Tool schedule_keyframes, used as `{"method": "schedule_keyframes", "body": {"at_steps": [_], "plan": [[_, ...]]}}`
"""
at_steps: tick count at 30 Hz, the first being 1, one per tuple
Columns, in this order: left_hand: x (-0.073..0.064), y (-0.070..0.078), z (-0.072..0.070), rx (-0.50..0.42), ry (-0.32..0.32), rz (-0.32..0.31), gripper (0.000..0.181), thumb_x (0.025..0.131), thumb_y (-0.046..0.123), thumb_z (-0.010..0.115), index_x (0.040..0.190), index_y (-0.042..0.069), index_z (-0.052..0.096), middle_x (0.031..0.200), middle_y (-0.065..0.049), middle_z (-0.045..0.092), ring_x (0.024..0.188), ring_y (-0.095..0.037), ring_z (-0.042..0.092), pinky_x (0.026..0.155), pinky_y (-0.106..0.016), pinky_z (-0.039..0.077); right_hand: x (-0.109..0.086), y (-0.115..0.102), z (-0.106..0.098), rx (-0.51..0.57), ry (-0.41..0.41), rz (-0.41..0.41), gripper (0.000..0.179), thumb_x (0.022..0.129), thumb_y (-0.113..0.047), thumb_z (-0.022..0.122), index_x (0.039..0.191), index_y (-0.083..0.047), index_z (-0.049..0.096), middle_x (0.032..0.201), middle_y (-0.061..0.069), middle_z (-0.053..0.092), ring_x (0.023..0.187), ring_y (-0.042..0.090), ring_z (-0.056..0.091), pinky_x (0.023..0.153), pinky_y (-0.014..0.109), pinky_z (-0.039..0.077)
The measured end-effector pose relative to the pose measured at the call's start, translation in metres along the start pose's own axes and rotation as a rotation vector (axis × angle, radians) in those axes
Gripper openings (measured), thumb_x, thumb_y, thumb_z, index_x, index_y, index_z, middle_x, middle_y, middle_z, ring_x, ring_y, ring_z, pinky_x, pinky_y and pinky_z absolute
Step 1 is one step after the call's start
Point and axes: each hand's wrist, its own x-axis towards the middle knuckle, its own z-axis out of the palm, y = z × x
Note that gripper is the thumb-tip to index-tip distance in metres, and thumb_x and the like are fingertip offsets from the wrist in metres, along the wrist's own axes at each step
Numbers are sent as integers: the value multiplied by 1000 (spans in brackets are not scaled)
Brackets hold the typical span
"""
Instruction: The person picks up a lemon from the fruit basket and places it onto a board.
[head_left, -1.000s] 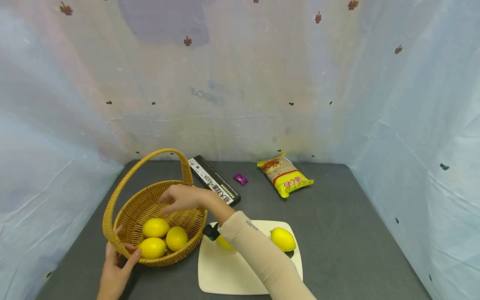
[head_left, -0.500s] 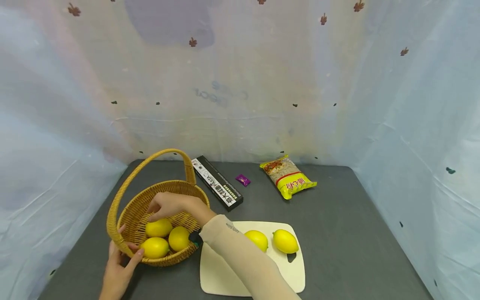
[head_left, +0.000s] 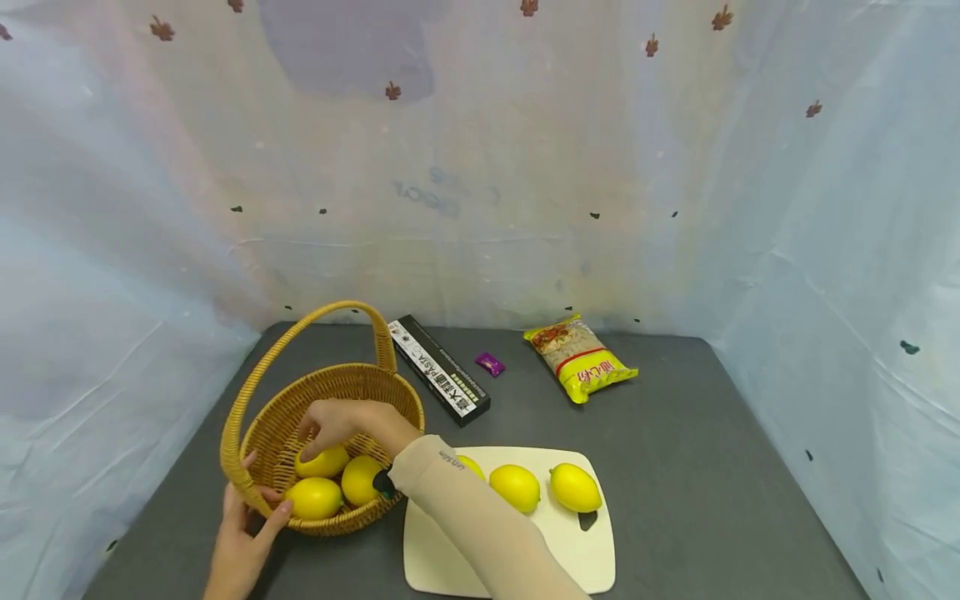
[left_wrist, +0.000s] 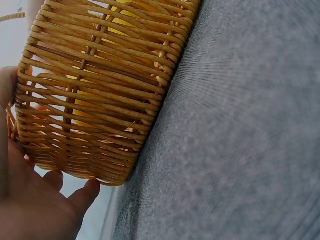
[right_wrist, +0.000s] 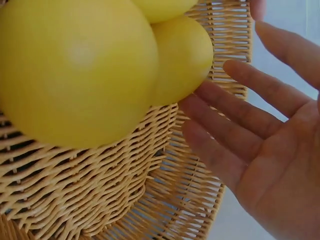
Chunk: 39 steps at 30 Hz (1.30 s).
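In the head view, a wicker basket [head_left: 352, 382] with a tall handle holds yellow lemons: a back one [head_left: 324, 463], a front one [head_left: 313, 498] and a right one [head_left: 363, 477]. My left hand [head_left: 243, 537] grips the basket's near-left side at the rim, and its fingers [left_wrist: 82, 197] lie against the wicker in the left wrist view. Inside the basket is my right hand [head_left: 341, 421], above the back lemon. The right wrist view shows that hand's fingers [right_wrist: 235, 107] extended, their tips at a lemon [right_wrist: 185, 60]; firm contact is unclear.
A cream cutting board [head_left: 577, 550] bears a middle lemon [head_left: 515, 487], a right lemon [head_left: 575, 487] and one partly hidden by the right sleeve [head_left: 480, 525]. Behind are a black pasta box [head_left: 438, 369], a purple wrapped candy [head_left: 491, 364] and a yellow food bag [head_left: 581, 358].
My right hand has moved down and slightly left in the basket, to the back lemon. The left hand keeps its hold on the basket. The head view has shifted slightly.
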Motion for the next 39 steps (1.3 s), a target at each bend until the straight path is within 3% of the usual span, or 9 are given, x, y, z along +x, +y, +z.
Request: {"method": "schedule_keyframes", "body": {"at_steps": [18,24,33,39], "plan": [[-1,-1,1,3,13,-2,80,99,12,64,161,17,14,113,-9,44,90,2,50,77,-9,37,7,-9,12,-91,-78,90,48,92,-17,74,138,-21,62,138,-12,55,125,2,49,97,16,40],[-2,-1,1,-2,24,22,78,98,9,64,160,15,17,112,-8,44,93,1,48,79,-8,36,7,-8,14,-137,-113,114,42,90,-10,73,130,-23,67,132,-14,57,114,-1,51,89,16,41],[-2,-1,0,-3,27,27,80,97,8,65,160,16,17,113,-9,43,90,-1,48,76,-9,37,6,-5,17,-189,-205,268,41,90,-10,73,124,-33,68,124,-19,57,101,5,49,82,25,42],[-2,0,1,4,29,25,79,97,8,65,160,15,18,113,-8,43,91,0,47,76,-9,37,4,-4,17,-189,-204,266,42,89,-10,74,124,-32,68,120,-18,58,99,6,50,80,26,43]]}}
